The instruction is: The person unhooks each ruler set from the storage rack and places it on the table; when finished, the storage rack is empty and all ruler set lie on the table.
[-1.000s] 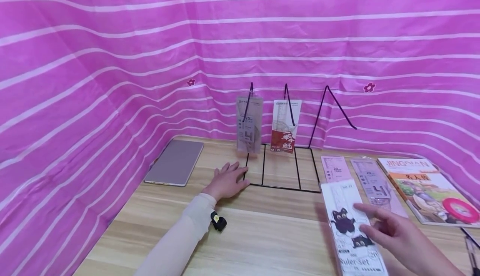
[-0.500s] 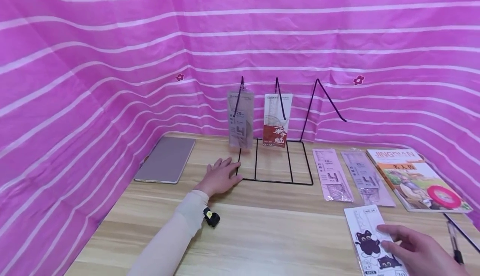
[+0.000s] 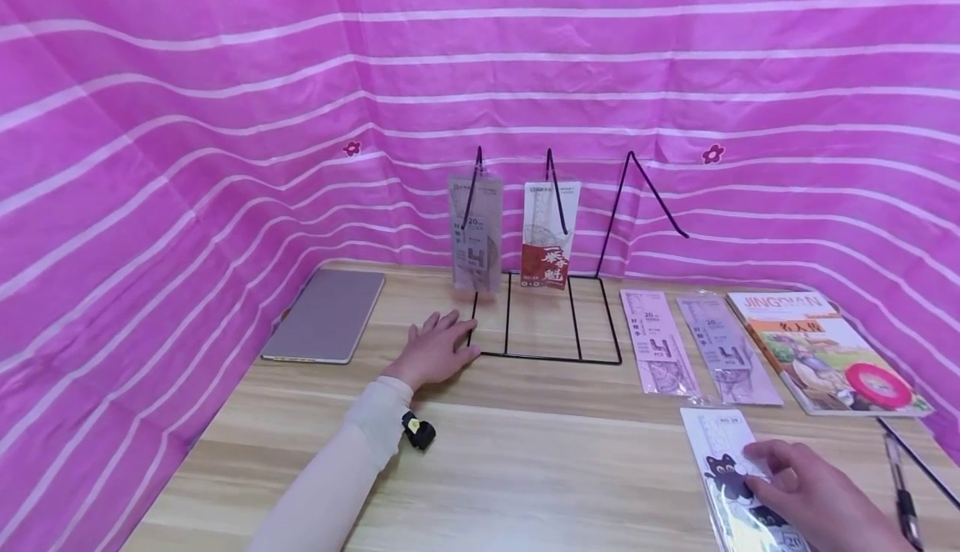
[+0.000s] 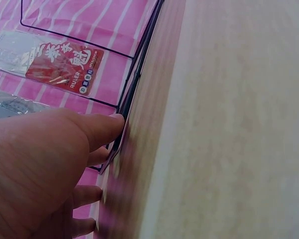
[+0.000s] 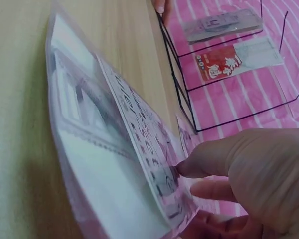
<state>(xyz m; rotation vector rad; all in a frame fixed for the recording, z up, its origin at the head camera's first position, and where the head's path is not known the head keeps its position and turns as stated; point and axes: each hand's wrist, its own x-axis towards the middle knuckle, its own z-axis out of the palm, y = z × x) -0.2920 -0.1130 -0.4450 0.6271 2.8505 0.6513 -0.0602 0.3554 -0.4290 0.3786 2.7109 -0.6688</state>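
Your pale wood-grain bench point(image 3: 540, 460) carries everything, ringed by pink white-striped cloth point(image 3: 225, 118). At its far edge stands a black wire display rack point(image 3: 545, 318) with a smoky clear ruler pack point(image 3: 475, 233) and a red-and-white ruler pack point(image 3: 550, 235) hung on its hooks. A flat grey tablet point(image 3: 326, 315) lies toward the far left corner; a glossy book headed "JINGDIAN" point(image 3: 817, 343) lies by the right edge. Your left hand point(image 3: 435, 350) rests flat, fingers spread, touching the rack's base. Near the front right corner, your right hand point(image 3: 806, 485) pinches a clear plastic black-cat ruler set point(image 3: 731, 473), its near end lifted off the bench.
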